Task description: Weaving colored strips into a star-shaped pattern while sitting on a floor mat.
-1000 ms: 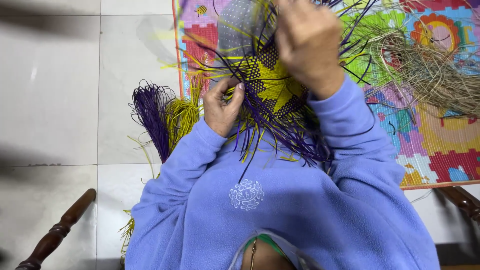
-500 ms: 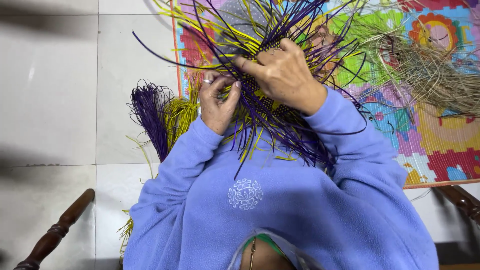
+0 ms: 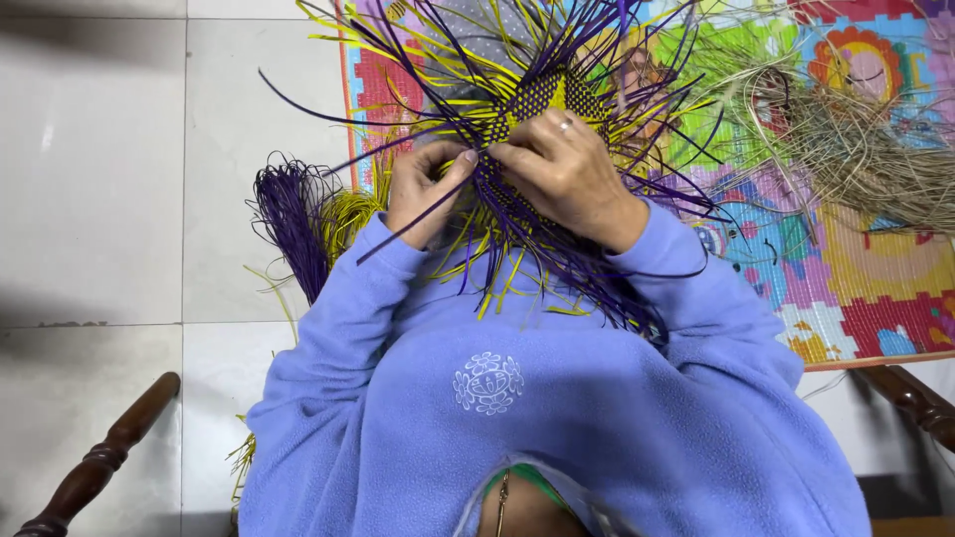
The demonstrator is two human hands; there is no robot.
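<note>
I see pale floor tiles filling the left of the frame and a bright patchwork mat at upper right. Both hands, left and right, grip closed on the purple-and-yellow woven piece at top centre.

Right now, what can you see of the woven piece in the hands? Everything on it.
The woven piece is a flat checked panel of purple and yellow strips, plastic or dyed straw by the look. It is unfinished: long loose ends fan out all round. It is held up above the colourful mat. The left hand pinches its lower edge at a purple strand; the right hand grips beside it, fingers over the weave.
</note>
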